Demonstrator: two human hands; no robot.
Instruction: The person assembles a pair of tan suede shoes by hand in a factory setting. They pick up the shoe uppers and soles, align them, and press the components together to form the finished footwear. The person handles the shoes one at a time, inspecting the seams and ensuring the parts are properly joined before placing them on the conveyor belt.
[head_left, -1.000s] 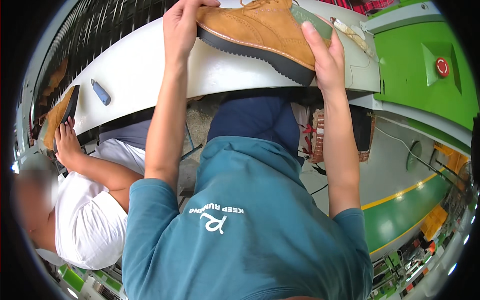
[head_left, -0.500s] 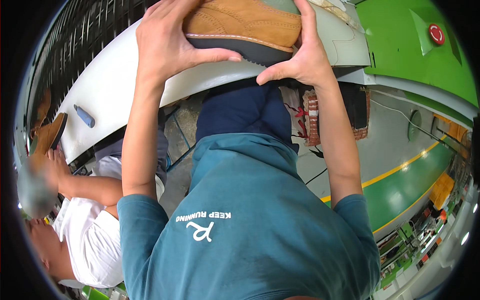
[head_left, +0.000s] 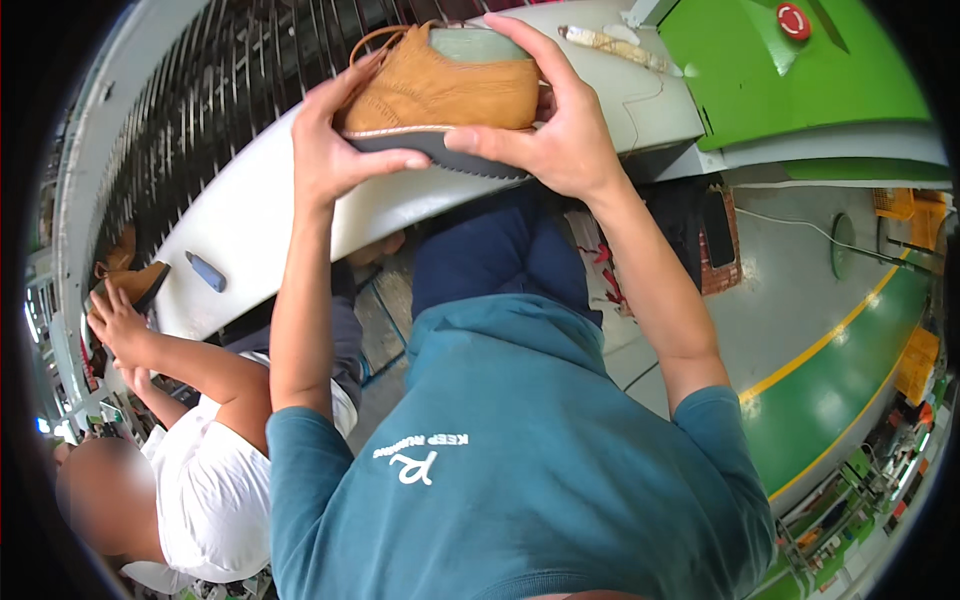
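Observation:
Between my two hands is a tan leather shoe (head_left: 440,95) with a dark ridged sole, pale stitching along its lower edge and a grey-green collar. A lace loops out at its far left. My left hand (head_left: 335,135) grips the left end, its thumb lying along the sole. My right hand (head_left: 560,130) wraps the right end, with the thumb pressed over the sole edge and the fingers around the collar side. The shoe is held over the white worktop (head_left: 400,205), sole side toward me.
Dark metal rods (head_left: 240,90) line the far side of the worktop. A blue-handled tool (head_left: 207,272) lies at left, near a co-worker's hand (head_left: 120,325) and another tan shoe (head_left: 140,283). Green machinery with a red button (head_left: 793,22) stands at right. A whitish roll (head_left: 615,47) lies beside it.
The view has shifted, and the shoe now shows more fully, lower and further left. My right thumb has moved onto the sole edge. The co-worker's hand has come away from the other shoe.

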